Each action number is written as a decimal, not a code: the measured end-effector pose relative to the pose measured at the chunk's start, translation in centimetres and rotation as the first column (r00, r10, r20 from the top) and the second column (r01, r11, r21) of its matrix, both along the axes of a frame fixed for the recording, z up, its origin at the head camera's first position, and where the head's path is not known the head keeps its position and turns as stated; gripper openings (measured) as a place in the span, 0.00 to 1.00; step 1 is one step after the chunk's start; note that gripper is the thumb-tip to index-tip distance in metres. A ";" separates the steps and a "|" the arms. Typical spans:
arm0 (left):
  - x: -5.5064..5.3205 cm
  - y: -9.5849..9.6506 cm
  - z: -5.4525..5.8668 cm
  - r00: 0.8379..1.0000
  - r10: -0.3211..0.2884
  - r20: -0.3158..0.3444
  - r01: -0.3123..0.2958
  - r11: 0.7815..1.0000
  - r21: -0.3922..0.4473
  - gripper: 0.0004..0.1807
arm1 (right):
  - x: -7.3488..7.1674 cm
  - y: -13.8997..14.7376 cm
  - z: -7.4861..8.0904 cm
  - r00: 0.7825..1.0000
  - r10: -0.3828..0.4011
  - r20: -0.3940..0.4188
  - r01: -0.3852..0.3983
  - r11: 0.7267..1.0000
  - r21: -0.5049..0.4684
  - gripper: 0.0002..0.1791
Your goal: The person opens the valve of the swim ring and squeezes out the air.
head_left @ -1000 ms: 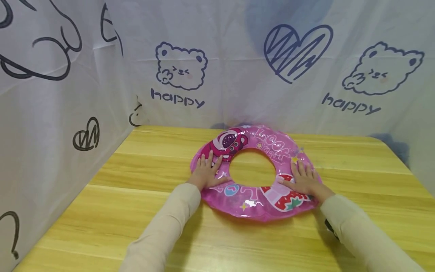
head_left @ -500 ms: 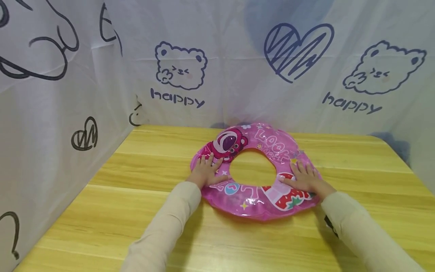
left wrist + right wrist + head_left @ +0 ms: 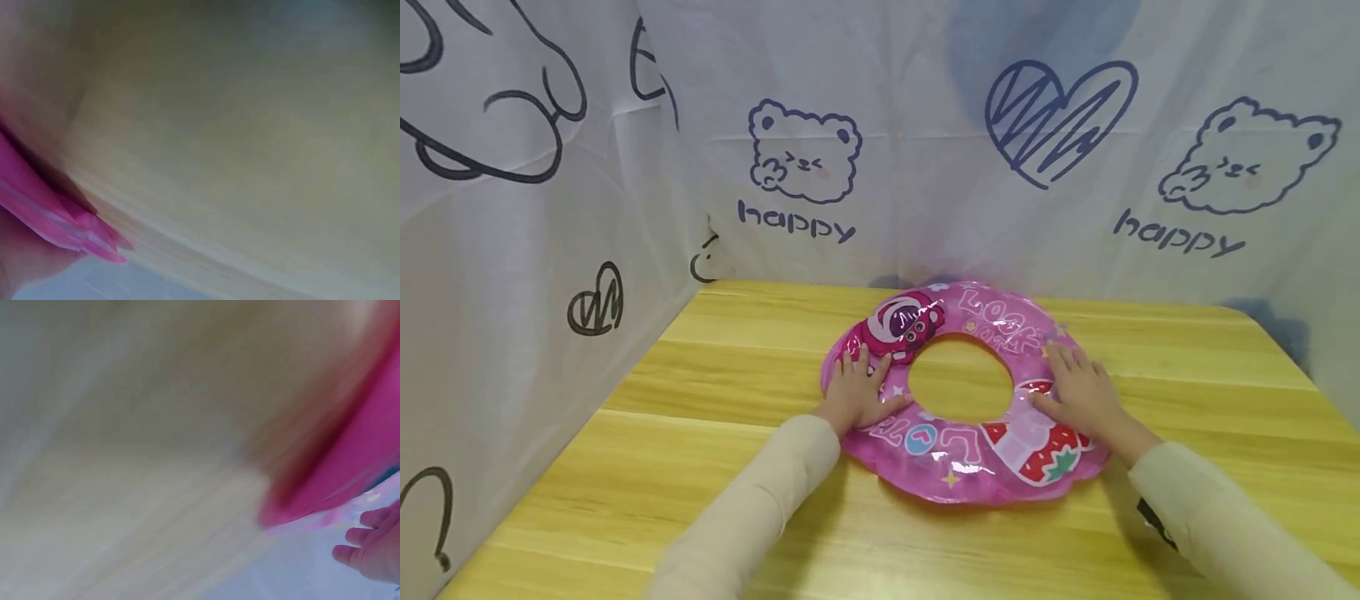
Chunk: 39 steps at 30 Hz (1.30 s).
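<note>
A pink inflatable swim ring (image 3: 902, 471), printed with a bear, strawberries and lettering, lies flat on the wooden table (image 3: 625, 492). On its left side rests my left hand (image 3: 857, 398), fingers spread and thumb pointing toward the hole. My right hand (image 3: 1084, 398) is at the ring's right side, its fingers extended over the top beside the strawberry print. The left wrist view catches the ring's edge (image 3: 69, 228) with part of the left hand (image 3: 31, 262) below it. In the right wrist view, fingertips of the right hand (image 3: 375, 547) show close to the ring's pink side (image 3: 340, 478).
White cloth (image 3: 917, 200) with drawn bears, hearts and "happy" lettering hangs right behind the table's far edge. More printed cloth (image 3: 512, 267) runs along the left side. A small dark object (image 3: 1153, 518) shows under the right sleeve.
The ring looks rounder, with its near edge slightly lower in view. My right hand has shifted a little and its fingers lie less flat. My left hand stays at the same spot on the ring.
</note>
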<state>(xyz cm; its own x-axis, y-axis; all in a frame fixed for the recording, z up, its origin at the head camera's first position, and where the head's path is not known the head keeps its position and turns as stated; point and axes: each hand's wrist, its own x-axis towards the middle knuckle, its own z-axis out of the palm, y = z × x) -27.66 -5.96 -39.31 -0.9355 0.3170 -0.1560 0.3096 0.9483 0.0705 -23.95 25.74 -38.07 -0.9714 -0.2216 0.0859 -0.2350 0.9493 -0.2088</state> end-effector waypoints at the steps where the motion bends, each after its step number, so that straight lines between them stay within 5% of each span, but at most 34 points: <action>1: 0.1 0.0 -0.2 1.000 0.008 -0.003 -0.008 1.000 0.001 0.47 | 0.2 -0.4 0.4 1.000 0.008 -0.020 -0.008 1.000 0.003 0.45; 9: 1.7 0.9 -0.3 0.995 0.094 0.028 -0.097 0.989 0.109 0.46 | 2.5 -3.4 3.1 0.994 0.098 -0.044 -0.101 0.992 -0.069 0.39; 13: 2.5 1.6 -0.4 0.989 0.143 0.038 -0.147 0.979 0.144 0.46 | 3.8 -4.9 2.9 0.982 0.175 -0.066 -0.182 0.978 -0.104 0.37; 20: 4.9 3.2 0.3 0.967 0.251 0.038 -0.253 0.940 0.229 0.44 | 6.3 -7.8 2.5 0.944 0.279 -0.177 -0.283 0.959 0.001 0.36; 27: 6.5 4.7 1.3 0.935 0.342 0.093 -0.354 0.912 0.207 0.41 | 7.9 -9.4 1.8 0.937 0.315 -0.149 -0.317 0.948 0.016 0.37; 34: 7.9 4.9 2.6 0.954 0.278 0.108 -0.293 0.942 0.165 0.42 | 9.1 -9.4 0.7 0.928 0.357 -0.105 -0.349 0.933 0.090 0.38; 39: 9.2 4.7 2.8 0.988 0.152 -0.021 -0.151 0.988 0.032 0.42 | 10.1 -9.0 -0.2 0.941 0.336 -0.041 -0.335 0.941 0.037 0.40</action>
<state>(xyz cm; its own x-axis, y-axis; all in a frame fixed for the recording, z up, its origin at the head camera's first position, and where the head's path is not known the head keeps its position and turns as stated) -18.49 -1.24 -36.53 -0.9763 0.1759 -0.1258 0.1647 0.9818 0.0945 -13.85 16.77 -38.24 -0.8352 -0.5372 0.1179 -0.5499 0.8189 -0.1640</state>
